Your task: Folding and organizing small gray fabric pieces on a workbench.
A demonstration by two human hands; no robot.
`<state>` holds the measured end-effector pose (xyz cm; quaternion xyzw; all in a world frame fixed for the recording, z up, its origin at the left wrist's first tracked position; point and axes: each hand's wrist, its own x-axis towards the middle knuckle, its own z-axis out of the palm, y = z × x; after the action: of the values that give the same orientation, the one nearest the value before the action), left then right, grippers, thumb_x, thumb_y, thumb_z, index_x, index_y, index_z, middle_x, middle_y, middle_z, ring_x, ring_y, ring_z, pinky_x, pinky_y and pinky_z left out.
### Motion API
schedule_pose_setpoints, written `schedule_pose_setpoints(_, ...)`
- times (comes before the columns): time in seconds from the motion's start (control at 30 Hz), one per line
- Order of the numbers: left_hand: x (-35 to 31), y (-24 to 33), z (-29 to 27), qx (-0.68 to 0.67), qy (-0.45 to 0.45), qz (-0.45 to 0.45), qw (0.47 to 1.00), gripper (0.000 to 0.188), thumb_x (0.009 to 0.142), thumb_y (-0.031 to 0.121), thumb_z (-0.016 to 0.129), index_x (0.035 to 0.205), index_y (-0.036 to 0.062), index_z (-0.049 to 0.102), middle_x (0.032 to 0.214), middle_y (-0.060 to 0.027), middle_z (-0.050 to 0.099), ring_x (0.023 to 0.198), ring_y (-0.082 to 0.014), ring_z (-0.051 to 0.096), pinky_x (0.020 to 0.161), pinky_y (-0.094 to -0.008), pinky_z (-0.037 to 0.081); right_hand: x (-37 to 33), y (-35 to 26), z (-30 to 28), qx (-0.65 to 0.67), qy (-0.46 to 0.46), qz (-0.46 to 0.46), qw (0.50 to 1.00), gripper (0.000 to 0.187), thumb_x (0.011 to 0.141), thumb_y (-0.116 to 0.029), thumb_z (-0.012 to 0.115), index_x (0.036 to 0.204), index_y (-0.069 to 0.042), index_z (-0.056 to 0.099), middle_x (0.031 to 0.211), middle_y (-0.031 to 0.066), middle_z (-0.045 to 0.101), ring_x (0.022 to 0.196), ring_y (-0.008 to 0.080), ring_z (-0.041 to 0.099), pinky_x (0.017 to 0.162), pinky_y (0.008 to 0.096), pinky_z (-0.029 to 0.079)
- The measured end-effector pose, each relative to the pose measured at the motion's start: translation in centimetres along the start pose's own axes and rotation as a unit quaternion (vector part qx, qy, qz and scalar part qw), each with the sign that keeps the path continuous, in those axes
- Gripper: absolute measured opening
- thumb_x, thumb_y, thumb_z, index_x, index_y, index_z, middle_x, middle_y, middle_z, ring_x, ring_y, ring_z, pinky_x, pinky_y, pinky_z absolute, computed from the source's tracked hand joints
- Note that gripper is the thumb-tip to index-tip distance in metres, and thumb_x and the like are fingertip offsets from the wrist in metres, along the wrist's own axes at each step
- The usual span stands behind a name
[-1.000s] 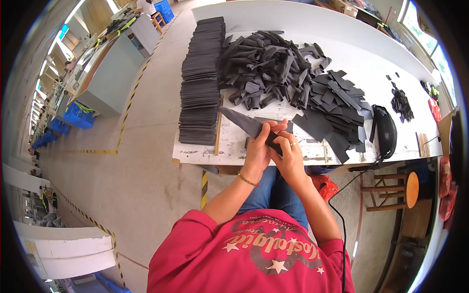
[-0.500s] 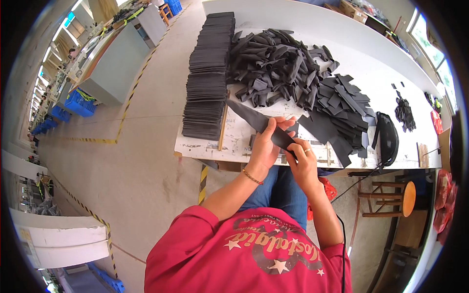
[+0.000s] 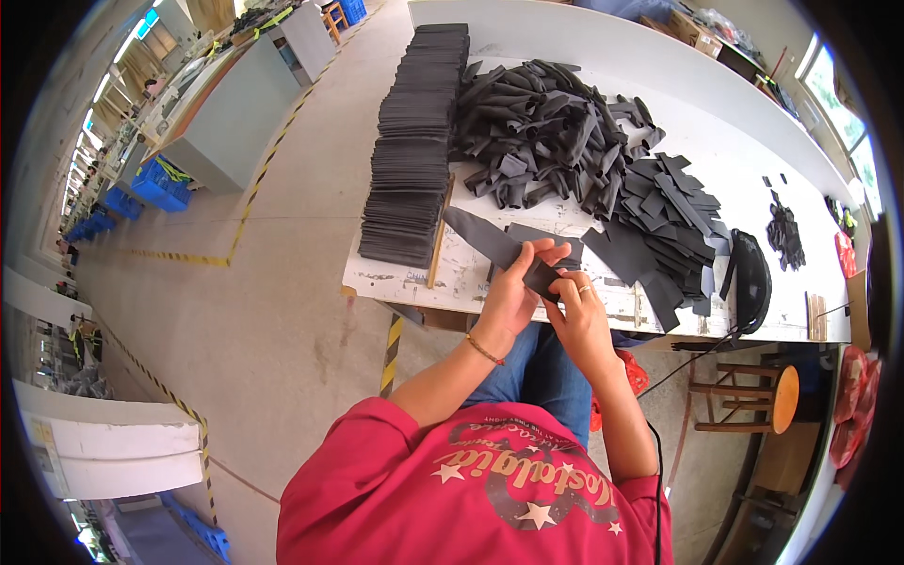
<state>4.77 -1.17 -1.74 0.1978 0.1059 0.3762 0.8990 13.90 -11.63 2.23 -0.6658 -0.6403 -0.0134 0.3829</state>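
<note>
Between my hands is a long dark strip of fabric (image 3: 482, 235), its pointed far end reaching left toward the tall stack. My left hand (image 3: 507, 303) grips the strip near its middle, thumb on top and the other fingers behind. At the strip's near end, my right hand (image 3: 581, 318) pinches it with thumb and fingertips. Just beyond my hands, a flat dark piece (image 3: 556, 248) lies on the white table (image 3: 452, 290), partly hidden by my fingers. A tall, tightly packed row of black folded strips (image 3: 410, 155) stands to the left, with a thin wooden strip (image 3: 440, 235) along its side.
Loose rolled black pieces (image 3: 537, 127) heap up in the middle of the table, flat black pieces (image 3: 659, 212) to their right. A black curved object with a cable (image 3: 750, 282) sits near the right edge. A wooden stool (image 3: 786, 398) stands below the table at right.
The strip has slid or turned slightly between my hands, and less of its near end shows. The view has shifted a little, and the flat piece behind my hands shows more.
</note>
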Motion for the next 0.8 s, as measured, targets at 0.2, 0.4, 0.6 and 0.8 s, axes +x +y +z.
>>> schedule_pose_setpoints(0.2, 0.8, 2.7, 2.3, 0.013, 0.025, 0.117, 0.993, 0.035, 0.098, 0.027, 0.056, 0.117, -0.0017, 0.055, 0.087, -0.0093, 0.066, 0.091, -0.0293, 0.067, 0.093, -0.0426, 0.050, 0.1, 0.3, -1.5, 0.023, 0.011, -0.060, 0.998, 0.019, 0.078, 0.001, 0.070, 0.092, 0.000, 0.057, 0.098, 0.0148, 0.058, 0.084, 0.0343, 0.060, 0.071, 0.0425, 0.051)
schedule_pose_setpoints(0.4, 0.1, 0.3, 2.5, -0.001, 0.041, 0.131, 0.991, 0.033, 0.099, 0.030, 0.054, 0.115, 0.0004, 0.057, 0.086, -0.0070, 0.065, 0.092, -0.0282, 0.067, 0.091, -0.0399, 0.051, 1.0, 0.8, -0.4, 0.046, 0.049, -0.100, 0.993, 0.020, 0.075, 0.003, 0.071, 0.090, -0.001, 0.059, 0.094, 0.0131, 0.060, 0.081, 0.0318, 0.061, 0.068, 0.0402, 0.051)
schedule_pose_setpoints(0.6, -0.4, -0.5, 2.3, 0.002, 0.028, 0.115, 0.993, 0.033, 0.099, 0.032, 0.054, 0.111, 0.0014, 0.058, 0.086, -0.0066, 0.065, 0.096, -0.0281, 0.067, 0.094, -0.0390, 0.050, 1.3, 0.8, 0.4, 0.065, 0.055, -0.101, 0.991, 0.016, 0.075, 0.006, 0.070, 0.087, 0.001, 0.061, 0.094, 0.0137, 0.061, 0.079, 0.0320, 0.061, 0.067, 0.0386, 0.050)
schedule_pose_setpoints(0.8, -0.6, -0.7, 2.3, -0.013, 0.031, 0.104, 0.994, 0.030, 0.100, 0.031, 0.053, 0.110, 0.0036, 0.058, 0.084, -0.0065, 0.065, 0.106, -0.0313, 0.064, 0.100, -0.0416, 0.046, 1.6, 0.9, 0.6, 0.072, 0.048, -0.106, 0.991, 0.019, 0.073, 0.006, 0.071, 0.087, 0.002, 0.060, 0.095, 0.0138, 0.061, 0.080, 0.0321, 0.061, 0.066, 0.0395, 0.051)
